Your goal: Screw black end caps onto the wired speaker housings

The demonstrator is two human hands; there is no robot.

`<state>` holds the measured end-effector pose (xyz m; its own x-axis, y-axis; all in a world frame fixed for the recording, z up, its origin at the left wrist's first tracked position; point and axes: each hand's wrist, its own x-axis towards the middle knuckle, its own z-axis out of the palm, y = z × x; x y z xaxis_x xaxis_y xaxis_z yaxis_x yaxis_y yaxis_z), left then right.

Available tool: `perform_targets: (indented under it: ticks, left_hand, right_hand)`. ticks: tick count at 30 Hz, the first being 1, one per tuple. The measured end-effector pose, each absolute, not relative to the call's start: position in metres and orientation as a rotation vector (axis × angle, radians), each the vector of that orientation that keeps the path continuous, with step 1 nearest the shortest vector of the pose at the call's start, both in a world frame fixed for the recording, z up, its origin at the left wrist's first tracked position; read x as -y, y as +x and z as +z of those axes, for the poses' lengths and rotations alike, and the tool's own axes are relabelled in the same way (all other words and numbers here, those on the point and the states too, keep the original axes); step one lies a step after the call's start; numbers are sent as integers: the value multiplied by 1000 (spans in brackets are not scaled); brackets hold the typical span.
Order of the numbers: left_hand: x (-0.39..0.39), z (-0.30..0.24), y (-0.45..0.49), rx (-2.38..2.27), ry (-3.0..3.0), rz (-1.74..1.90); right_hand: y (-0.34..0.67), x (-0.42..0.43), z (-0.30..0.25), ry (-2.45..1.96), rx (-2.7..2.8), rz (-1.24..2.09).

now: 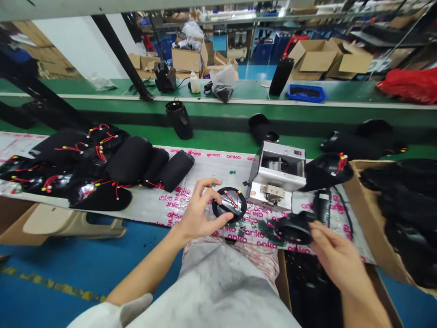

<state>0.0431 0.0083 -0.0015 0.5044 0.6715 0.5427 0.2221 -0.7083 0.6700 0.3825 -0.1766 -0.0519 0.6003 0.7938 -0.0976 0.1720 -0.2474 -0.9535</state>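
Observation:
My left hand (200, 212) is closed around the rim of a black round housing (241, 206), thumb on the near side and fingers on the far side. Thin red wires with small connectors lie in its open top. To the right, my right hand (336, 255) pinches a black ring-shaped part (293, 229), which is partly smeared by motion. Just beyond the two hands stands a silver metal fixture (280, 175) with an open top. A black ribbed cylinder (322, 207) lies behind the ring-shaped part.
Black fabric-covered cylinders (131, 159), several with red wires, are piled at the left. More black cylinders (351, 145) lie at the back right. A cardboard box (363, 214) of black parts flanks the right side. Behind runs a green shelf (136, 93) with a blue tray (306, 92).

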Motion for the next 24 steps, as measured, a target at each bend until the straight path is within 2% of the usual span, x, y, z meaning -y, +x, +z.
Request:
perform_targets:
  ticks: [4, 8, 12, 18, 24]
  left_hand:
    - [-17, 33, 42, -704, 2528, 981]
    - [-8, 40, 56, -783, 2602, 939]
    - [-1, 30, 72, -834, 2516, 1087]
    - [-9, 15, 88, -596, 2378, 1267]
    - [-1, 4, 93, -712, 2149, 1383]
  right_hand:
    - [342, 159, -87, -1786, 828, 766]
    - [340, 157, -89, -1823, 982, 540]
    - [339, 163, -73, -1761, 1346, 386]
    - [331, 163, -70, -1592, 1846, 450]
    - [345, 171, -74, -1580, 2059, 506]
